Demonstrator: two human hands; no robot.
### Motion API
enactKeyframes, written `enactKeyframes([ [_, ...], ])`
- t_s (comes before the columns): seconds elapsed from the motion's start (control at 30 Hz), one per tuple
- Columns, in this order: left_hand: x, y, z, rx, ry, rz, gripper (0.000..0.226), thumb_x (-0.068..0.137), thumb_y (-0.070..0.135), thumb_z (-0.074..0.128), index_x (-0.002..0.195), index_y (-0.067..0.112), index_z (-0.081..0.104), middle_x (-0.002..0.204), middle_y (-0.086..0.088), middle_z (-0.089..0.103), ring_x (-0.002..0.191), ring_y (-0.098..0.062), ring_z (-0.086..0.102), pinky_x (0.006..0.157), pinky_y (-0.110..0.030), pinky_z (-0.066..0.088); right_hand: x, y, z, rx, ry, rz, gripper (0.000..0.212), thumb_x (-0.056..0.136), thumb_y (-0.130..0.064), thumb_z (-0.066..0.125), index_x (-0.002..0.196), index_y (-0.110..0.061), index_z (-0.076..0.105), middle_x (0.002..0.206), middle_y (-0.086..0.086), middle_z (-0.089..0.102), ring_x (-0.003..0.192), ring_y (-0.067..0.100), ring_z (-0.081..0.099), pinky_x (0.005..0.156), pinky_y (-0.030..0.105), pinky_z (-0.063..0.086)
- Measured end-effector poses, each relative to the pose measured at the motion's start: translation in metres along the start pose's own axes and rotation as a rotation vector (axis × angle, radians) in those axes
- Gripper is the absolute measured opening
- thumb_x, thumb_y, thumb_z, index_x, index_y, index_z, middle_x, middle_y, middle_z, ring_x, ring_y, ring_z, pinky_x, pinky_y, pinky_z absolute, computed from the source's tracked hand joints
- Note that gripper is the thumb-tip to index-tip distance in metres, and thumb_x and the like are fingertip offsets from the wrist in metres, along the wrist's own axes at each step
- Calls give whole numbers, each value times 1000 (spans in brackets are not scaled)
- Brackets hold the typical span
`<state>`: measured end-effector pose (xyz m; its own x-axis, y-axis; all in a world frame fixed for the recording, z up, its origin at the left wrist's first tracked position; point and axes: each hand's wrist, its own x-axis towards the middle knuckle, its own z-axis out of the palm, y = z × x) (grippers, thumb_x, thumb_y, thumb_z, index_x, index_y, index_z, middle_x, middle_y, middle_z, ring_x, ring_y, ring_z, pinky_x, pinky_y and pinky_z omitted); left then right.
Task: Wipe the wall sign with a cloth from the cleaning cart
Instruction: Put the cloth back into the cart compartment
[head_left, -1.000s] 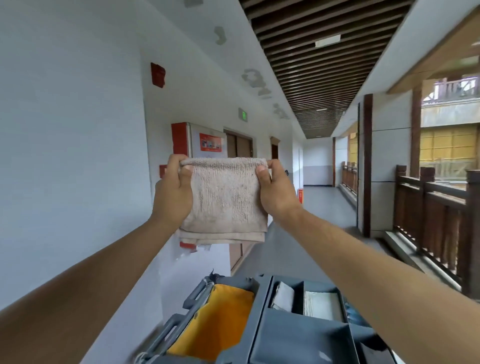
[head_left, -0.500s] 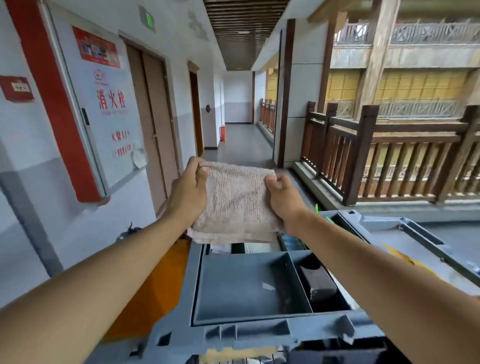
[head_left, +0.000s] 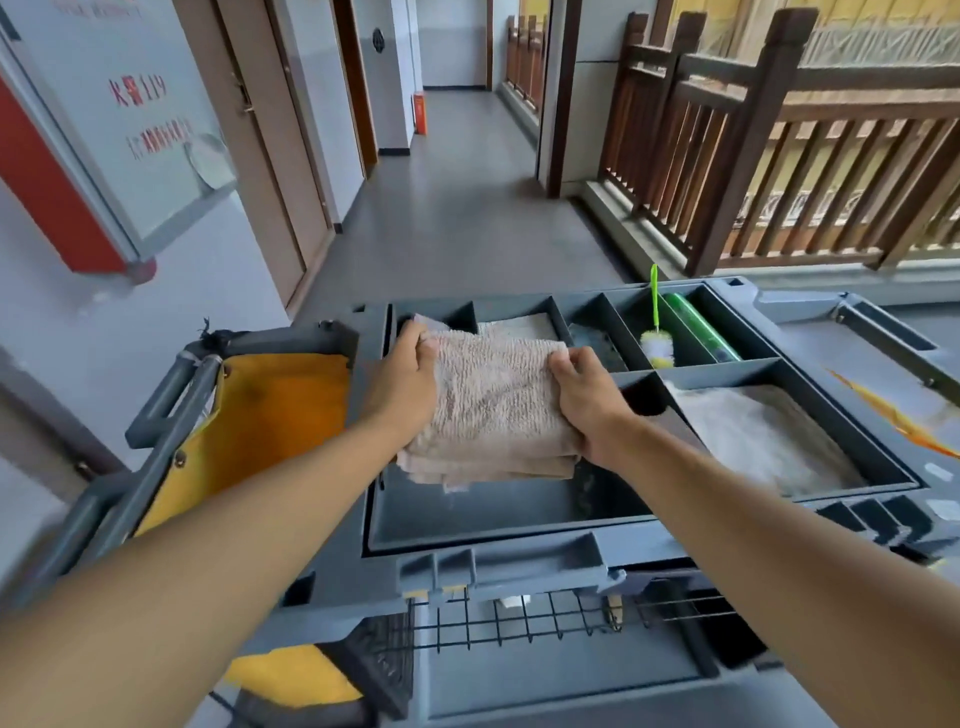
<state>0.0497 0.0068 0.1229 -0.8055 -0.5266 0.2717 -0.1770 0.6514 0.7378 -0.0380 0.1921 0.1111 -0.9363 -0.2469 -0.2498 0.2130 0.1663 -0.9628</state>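
Both hands hold a folded beige terry cloth (head_left: 496, 402) over the grey cleaning cart (head_left: 519, 564): the left hand (head_left: 408, 382) grips its left edge, the right hand (head_left: 589, 400) its right edge. A yellow bag (head_left: 270, 410) hangs left of the grip.

Open-air corridor of a public building, row of wooden doors (head_left: 270, 156), wall-mounted fire hydrant cabinet (head_left: 119, 130); wooden balustrade (head_left: 779, 156), grey janitor's cleaning cart (head_left: 519, 551)
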Motion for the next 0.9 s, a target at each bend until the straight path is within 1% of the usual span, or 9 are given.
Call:
enactKeyframes([
  [0.13, -2, -30, 34, 28, -87, -100, 23, 105, 31, 31, 93, 17, 44, 65, -6, 45, 54, -22, 40, 51, -34, 29, 19, 35, 0, -60, 23, 44, 29, 104, -47, 42, 108, -22, 55, 105, 4, 63, 93, 23, 64, 81, 47, 58],
  [0.27, -6, -51, 60, 54, -120, -189, 22, 105, 35, 30, 89, 22, 39, 69, -7, 47, 54, -24, 42, 48, -30, 28, 38, 61, -2, -151, 55, 8, 27, 104, -45, 44, 102, -21, 55, 94, 1, 62, 82, 18, 58, 70, 35, 52],
  [0.33, -9, -59, 71, 95, -124, -220, 20, 104, 38, 29, 87, 31, 36, 72, -7, 50, 55, -24, 47, 47, -29, 27, 47, 71, -3, -215, 46, 3, 29, 104, -46, 43, 105, -20, 56, 97, 1, 63, 87, 18, 58, 75, 35, 49],
  [0.43, -14, -67, 80, 127, -112, -237, 21, 104, 39, 30, 87, 30, 39, 76, -9, 58, 66, -31, 57, 52, -33, 31, 57, 80, -2, -294, 31, 3, 31, 105, -45, 42, 110, -19, 56, 102, 1, 64, 95, 20, 58, 83, 38, 48],
  [0.5, -15, -71, 86, 134, -126, -254, 21, 104, 39, 29, 90, 28, 41, 83, -13, 61, 72, -34, 59, 59, -36, 38, 62, 84, 0, -354, 32, -10, 29, 105, -45, 41, 111, -20, 55, 99, 0, 63, 93, 19, 57, 73, 34, 44],
  [0.6, -21, -78, 90, 165, -150, -253, 22, 104, 39, 29, 92, 25, 40, 85, -16, 61, 76, -39, 59, 65, -43, 45, 63, 90, 2, -483, 20, -65, 26, 105, -43, 40, 112, -22, 53, 88, -4, 60, 77, 14, 57, 58, 29, 37],
  [0.7, -24, -84, 94, 222, -145, -222, 24, 105, 40, 27, 93, 23, 40, 80, -14, 60, 71, -38, 57, 61, -44, 44, 64, 100, 2, -608, 11, -140, 20, 105, -39, 41, 106, -22, 52, 81, 1, 62, 64, 18, 60, 45, 25, 39],
  [0.8, -19, -88, 94, 287, -157, -131, 22, 105, 39, 27, 95, 24, 40, 72, -7, 57, 68, -33, 55, 56, -38, 36, 64, 104, 3, -652, 56, -192, 18, 106, -35, 40, 104, -20, 50, 81, 6, 65, 64, 24, 63, 52, 33, 50],
  [0.9, -13, -95, 93, 348, -128, -68, 16, 104, 36, 32, 99, 24, 42, 73, -2, 58, 60, -23, 50, 49, -33, 29, 65, 104, 6, -702, 79, -223, 19, 106, -37, 40, 109, -22, 51, 82, 7, 66, 67, 26, 64, 57, 35, 52],
])
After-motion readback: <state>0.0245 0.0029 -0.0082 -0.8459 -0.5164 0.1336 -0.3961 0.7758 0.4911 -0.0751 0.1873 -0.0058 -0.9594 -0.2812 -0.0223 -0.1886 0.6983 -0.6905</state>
